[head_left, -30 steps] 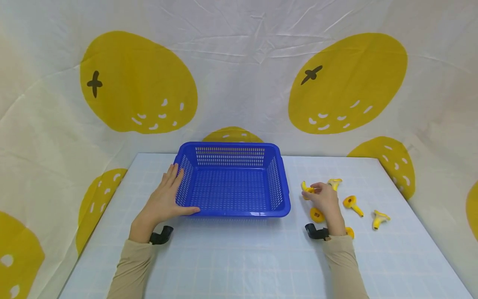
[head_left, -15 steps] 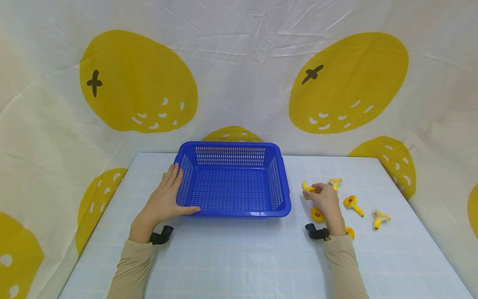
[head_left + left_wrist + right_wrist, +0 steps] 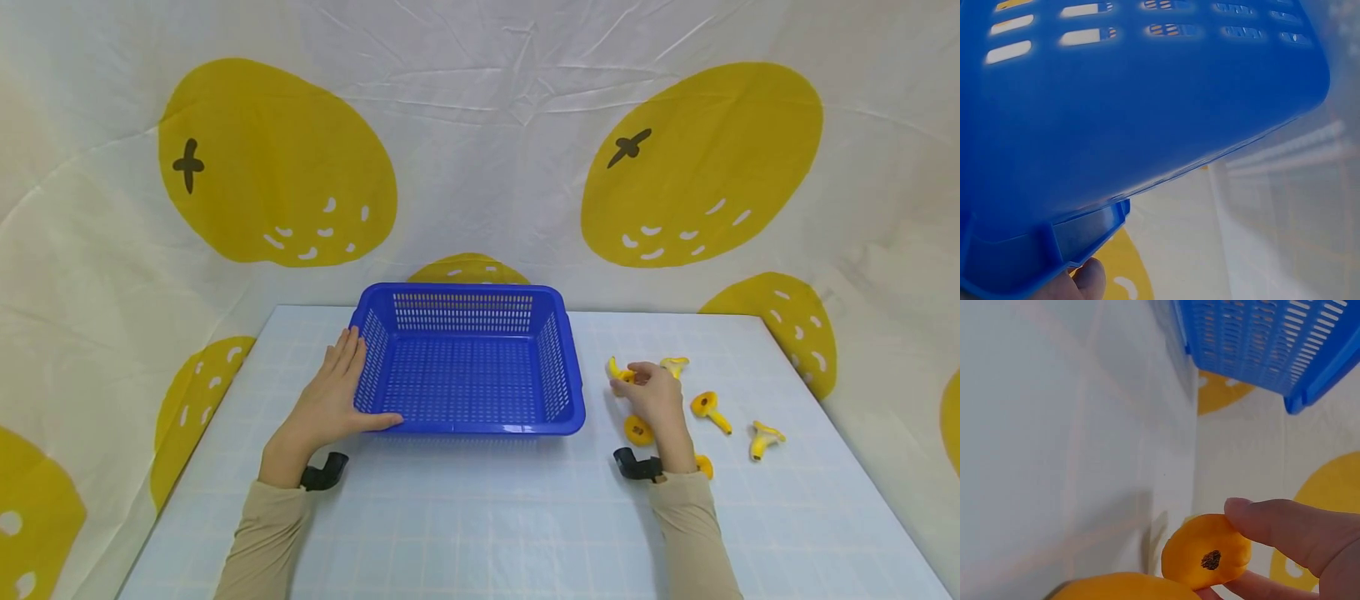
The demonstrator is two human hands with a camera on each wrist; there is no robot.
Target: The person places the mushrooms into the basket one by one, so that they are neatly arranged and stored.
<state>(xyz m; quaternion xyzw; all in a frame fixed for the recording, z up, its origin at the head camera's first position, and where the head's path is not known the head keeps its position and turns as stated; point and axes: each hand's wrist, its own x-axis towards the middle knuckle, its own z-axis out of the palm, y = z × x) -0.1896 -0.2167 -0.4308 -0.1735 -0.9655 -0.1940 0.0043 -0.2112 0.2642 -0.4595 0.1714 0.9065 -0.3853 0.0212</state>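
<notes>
A blue perforated plastic basket (image 3: 461, 429) stands on the table with nothing inside it. My left hand (image 3: 326, 404) rests against its front-left corner, fingers straight along the left rim and thumb stretched over the front rim. In the left wrist view the outer wall of the basket (image 3: 1116, 119) fills much of the picture. To the right of the basket, my right hand (image 3: 656, 400) pinches a yellow mushroom (image 3: 621, 377) between thumb and fingers. Its orange cap (image 3: 1204, 553) with a dark spot shows in the right wrist view.
Several more yellow mushrooms lie around my right hand: one mushroom (image 3: 638, 431) just below it, another (image 3: 674, 367) behind, a third (image 3: 711, 411) to its right. Farther right lies a pale-capped mushroom (image 3: 767, 440). A patterned cloth wall (image 3: 487, 192) rises behind the table.
My right hand and the pinched mushroom have shifted very slightly upward in the head view. My left hand and the basket have stayed in place.
</notes>
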